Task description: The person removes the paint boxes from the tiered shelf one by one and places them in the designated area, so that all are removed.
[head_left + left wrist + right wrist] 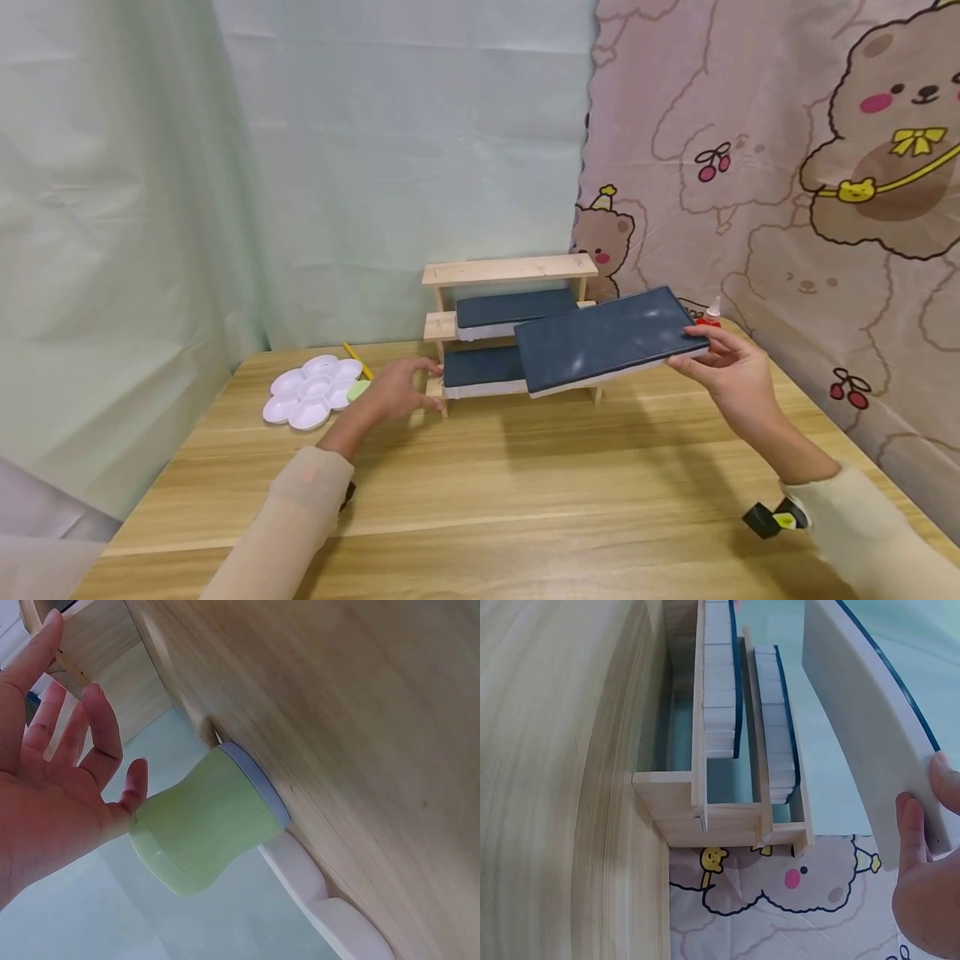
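My right hand (731, 375) pinches the right end of a flat panel with a dark blue top and white underside (611, 340), held tilted in the air in front of the wooden tiered rack (510, 269). In the right wrist view the thumb and a finger of the hand (930, 847) grip the panel's end (877, 712). Two similar dark-topped pieces lie on the rack, one on the middle tier (516, 308) and one on the lower tier (480, 367). My left hand (397, 389) is beside the lower tier's left end, fingers spread; whether it touches the wood is unclear.
A white flower-shaped palette (315, 379) lies at the table's left, with a yellow stick (357, 361) beside it. Near the left wrist stands a green cup-like container (206, 821). A red bottle with a white nozzle (712, 312) is behind my right hand. Curtains hang behind the table.
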`<state>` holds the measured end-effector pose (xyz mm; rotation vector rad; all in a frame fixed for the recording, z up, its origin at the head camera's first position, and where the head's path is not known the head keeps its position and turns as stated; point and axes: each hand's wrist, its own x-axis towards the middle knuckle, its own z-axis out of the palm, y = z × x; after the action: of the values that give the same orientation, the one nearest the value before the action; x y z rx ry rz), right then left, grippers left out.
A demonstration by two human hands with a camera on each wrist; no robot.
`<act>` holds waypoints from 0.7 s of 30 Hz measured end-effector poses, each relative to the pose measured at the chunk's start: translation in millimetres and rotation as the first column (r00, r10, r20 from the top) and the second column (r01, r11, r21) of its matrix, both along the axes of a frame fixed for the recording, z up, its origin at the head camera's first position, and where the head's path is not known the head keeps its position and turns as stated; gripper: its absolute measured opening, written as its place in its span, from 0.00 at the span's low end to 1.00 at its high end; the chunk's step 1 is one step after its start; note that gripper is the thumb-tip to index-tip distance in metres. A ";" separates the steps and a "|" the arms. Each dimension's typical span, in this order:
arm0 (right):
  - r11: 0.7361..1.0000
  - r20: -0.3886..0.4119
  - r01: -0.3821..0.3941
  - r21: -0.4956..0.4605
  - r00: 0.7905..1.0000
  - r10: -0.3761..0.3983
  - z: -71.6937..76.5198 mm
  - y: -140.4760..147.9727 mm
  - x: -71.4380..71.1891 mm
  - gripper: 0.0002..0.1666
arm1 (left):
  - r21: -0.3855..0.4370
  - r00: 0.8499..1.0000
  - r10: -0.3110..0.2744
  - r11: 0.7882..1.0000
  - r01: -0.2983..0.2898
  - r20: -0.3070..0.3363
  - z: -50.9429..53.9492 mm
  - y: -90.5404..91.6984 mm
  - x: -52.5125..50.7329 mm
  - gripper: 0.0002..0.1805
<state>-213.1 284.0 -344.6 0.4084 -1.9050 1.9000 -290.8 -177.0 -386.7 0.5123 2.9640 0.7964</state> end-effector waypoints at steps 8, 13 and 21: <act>0.999 0.024 0.015 0.048 1.000 -0.016 -1.5 2.3 7.7 0.24 | 0.004 1.000 -0.003 1.000 0.003 0.000 -2.0 -1.8 -0.8 0.29; 0.994 0.020 0.038 0.106 0.999 -0.041 -2.2 4.8 11.0 0.24 | 0.007 1.000 -0.007 1.000 0.007 -0.011 -2.4 -2.4 -0.3 0.28; 0.986 0.036 0.038 0.161 0.998 -0.044 -4.9 10.8 18.0 0.25 | 0.012 1.000 -0.005 1.000 0.005 -0.010 -1.6 -1.6 -0.5 0.28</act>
<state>-195.0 294.8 -349.5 0.3796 -2.0836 1.7476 -291.3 -178.6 -388.3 0.5259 2.9679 0.8139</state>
